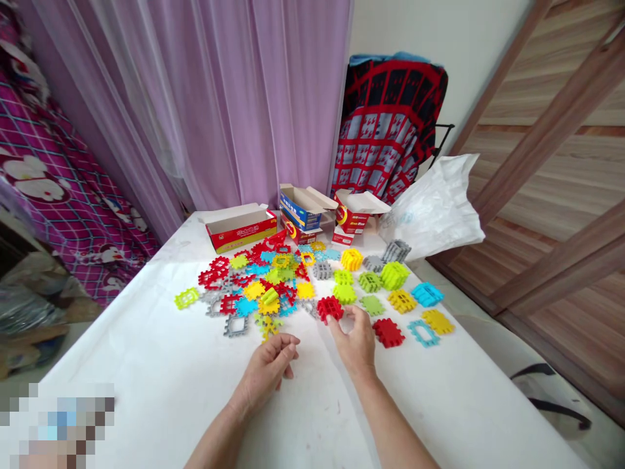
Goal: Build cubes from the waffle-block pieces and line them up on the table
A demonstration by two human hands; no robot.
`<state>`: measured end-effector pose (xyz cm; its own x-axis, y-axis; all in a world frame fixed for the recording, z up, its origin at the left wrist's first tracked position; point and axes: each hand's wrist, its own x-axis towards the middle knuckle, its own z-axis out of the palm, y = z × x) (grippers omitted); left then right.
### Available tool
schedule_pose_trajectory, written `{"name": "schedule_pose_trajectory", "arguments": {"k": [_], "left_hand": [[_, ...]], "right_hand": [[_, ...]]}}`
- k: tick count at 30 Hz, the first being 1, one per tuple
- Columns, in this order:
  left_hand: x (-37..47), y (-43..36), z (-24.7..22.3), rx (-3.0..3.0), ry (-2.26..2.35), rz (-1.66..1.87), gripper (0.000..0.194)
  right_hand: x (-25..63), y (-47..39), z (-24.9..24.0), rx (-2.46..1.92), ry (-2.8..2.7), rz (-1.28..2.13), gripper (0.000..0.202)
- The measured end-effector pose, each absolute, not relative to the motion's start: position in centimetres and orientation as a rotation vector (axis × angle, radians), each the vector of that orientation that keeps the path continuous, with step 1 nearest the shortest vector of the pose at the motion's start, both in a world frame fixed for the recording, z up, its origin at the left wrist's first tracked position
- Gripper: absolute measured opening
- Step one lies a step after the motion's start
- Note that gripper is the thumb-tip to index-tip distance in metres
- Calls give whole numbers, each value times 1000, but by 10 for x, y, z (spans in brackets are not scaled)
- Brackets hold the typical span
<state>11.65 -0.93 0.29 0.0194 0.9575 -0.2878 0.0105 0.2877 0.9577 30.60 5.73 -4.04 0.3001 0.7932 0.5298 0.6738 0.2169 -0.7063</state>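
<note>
The white desk (161, 365) carries a mixed heap of notched pieces (254, 288) left of centre and neater, mostly same-colour stacks (394, 276) on the right. Of the hands, the left hand (274, 357) rests near the heap, loosely curled with nothing visible in it. The right hand (355, 339), left of a flat red piece (388, 333), pinches a red block (329, 307) between thumb and fingers. Light, even pressure across its toothed sides should hold it squarely, clear of the lime stack (345, 295) just beyond.
</note>
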Motion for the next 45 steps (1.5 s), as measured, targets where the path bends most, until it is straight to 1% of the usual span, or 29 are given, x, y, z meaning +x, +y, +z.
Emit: {"name": "schedule_pose_trajectory", "arguments": {"k": [4,7,13,16,19,23,28,33,39,45], "left_hand": [[116,-10,4,987,1291,1013,50],[110,-10,4,999,1288,1083,51],[54,-1,8,1257,1755,1287,51],[17,3,10,1324,2071,1377,39],[-3,4,9,1437,2335,1300,26],[-3,4,2,1591,2501,1075,28],[0,8,-2,1667,2621,871,30],[-3,12,0,1679,2666,787,28],[-6,15,-3,1664,2648,826,23],[-14,17,-9,1607,2587,997,21]], "right_hand": [[310,58,-43,-1412,-1263,284,38],[311,57,-45,-1371,-1273,325,33],[311,57,-49,-1326,-1319,336,29],[311,57,-48,-1323,-1305,358,30],[311,57,-46,-1316,-1296,379,31],[311,56,-43,-1313,-1283,413,31],[312,55,-41,-1313,-1298,447,30],[313,54,-41,-1316,-1306,441,29],[313,54,-40,-1299,-1322,418,26],[313,54,-39,-1305,-1330,415,26]]}}
